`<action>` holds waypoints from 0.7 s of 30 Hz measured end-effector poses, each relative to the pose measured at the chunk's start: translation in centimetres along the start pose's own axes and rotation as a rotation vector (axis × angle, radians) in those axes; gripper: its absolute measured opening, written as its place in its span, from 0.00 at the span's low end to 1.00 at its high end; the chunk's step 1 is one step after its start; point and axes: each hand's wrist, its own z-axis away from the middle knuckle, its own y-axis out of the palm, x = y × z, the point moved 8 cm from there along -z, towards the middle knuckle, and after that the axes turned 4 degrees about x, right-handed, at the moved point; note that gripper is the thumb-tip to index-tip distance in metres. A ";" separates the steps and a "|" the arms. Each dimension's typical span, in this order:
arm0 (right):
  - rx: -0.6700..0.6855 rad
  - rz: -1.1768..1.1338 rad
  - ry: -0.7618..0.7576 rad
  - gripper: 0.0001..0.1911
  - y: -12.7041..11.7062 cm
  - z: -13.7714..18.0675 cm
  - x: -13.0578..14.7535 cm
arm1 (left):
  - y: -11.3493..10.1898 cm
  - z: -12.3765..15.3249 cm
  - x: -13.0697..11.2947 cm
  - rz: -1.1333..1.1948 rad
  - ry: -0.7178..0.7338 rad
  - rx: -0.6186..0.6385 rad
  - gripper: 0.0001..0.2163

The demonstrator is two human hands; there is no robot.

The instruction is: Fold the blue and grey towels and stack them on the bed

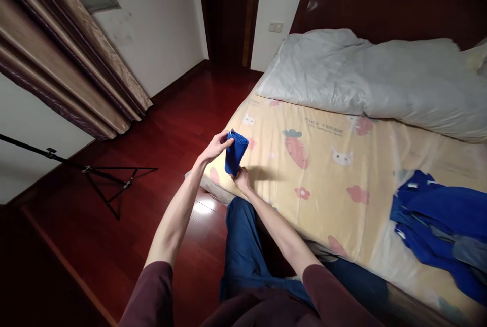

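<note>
A blue cloth bundle, rolled or folded tight with its layers showing at the top end, is held upright over the near left corner of the bed. My left hand grips its upper left side, thumb on the near face. Low on the right, my right hand closes round its bottom end; part of those fingers is hidden behind the bundle. Farther right on the bed lies a loose heap of blue clothing with a grey part.
The bed carries a yellow printed sheet and a long grey-white quilt before the dark headboard. On the red floor at left stands a black tripod, near the curtain. My knee touches the bed's side.
</note>
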 end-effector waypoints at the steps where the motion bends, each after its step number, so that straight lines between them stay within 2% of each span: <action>1: 0.008 0.006 0.002 0.14 0.5 -0.5 0.3 | -0.8 0.4 0.3 0.009 -0.004 -0.021 0.24; 5: 0.035 0.035 0.010 0.15 2.0 -2.2 1.4 | -3.3 1.1 0.9 0.040 -0.012 -0.081 0.24; 8: 0.039 0.029 0.010 0.15 2.9 -3.1 2.1 | -4.2 1.1 1.1 0.047 -0.007 -0.073 0.24; 14: 0.046 0.029 0.033 0.15 4.3 -4.2 2.4 | -4.9 1.3 1.8 0.025 -0.014 -0.047 0.23; 21: 0.106 0.011 0.080 0.17 4.7 -4.1 2.5 | -5.6 2.1 3.1 0.056 -0.041 -0.071 0.23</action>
